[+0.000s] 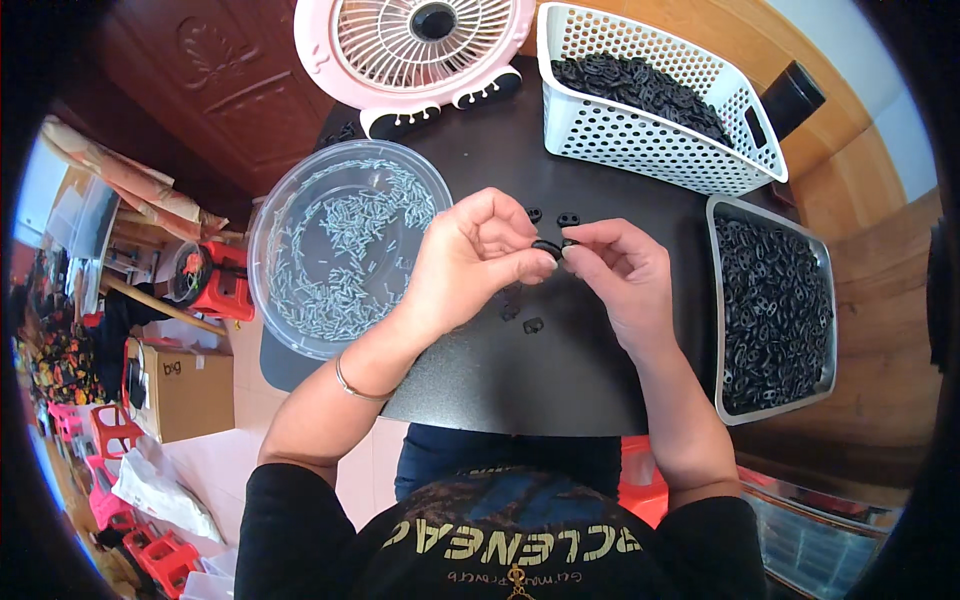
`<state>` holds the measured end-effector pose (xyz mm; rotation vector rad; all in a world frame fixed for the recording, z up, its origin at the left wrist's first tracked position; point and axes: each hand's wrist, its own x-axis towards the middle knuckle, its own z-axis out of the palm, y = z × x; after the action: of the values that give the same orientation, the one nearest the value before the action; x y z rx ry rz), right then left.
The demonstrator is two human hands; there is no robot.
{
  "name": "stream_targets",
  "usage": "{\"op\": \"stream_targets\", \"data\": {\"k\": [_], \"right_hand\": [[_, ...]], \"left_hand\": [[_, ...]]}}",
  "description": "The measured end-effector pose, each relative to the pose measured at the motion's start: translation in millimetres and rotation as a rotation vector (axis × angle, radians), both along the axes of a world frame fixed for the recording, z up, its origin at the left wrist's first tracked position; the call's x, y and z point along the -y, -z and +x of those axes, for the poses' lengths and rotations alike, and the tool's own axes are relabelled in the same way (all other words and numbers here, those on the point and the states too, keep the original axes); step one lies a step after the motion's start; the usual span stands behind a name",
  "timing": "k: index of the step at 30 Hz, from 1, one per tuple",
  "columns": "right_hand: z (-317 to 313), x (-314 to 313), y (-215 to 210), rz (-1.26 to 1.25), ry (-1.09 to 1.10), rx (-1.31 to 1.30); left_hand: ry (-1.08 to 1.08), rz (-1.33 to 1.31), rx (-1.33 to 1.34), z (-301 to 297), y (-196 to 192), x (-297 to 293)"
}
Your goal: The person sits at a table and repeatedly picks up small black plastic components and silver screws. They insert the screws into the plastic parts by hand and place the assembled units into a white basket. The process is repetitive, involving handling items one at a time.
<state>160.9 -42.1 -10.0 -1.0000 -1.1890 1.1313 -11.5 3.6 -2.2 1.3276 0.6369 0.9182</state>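
Over the dark table, my left hand pinches a small black plastic piece between thumb and fingers. My right hand is closed at the piece's right end, thumb and forefinger pressed together. Whether the fingers hold one part or two put together, I cannot tell. Just beyond the fingertips lie small black two-holed plastic pieces. Closer to me, between my wrists, rest a few more black pieces.
Left of my hands stands a clear round tub of small silvery metal pieces. A pink fan is at the back. Right of it stands a white perforated basket of black pieces. A metal tray holding two-holed black pieces lies at the right edge.
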Motion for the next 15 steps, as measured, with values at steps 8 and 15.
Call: {"op": "stream_targets", "data": {"k": [8,15], "right_hand": [[-9,1,4,0.001,0.018,-0.080],[1,-8,8,-0.022,0.231,-0.058]], "left_hand": [[0.020,-0.128,0.133,5,5,0],[-0.136,0.398,-0.440,7,2,1]]}}
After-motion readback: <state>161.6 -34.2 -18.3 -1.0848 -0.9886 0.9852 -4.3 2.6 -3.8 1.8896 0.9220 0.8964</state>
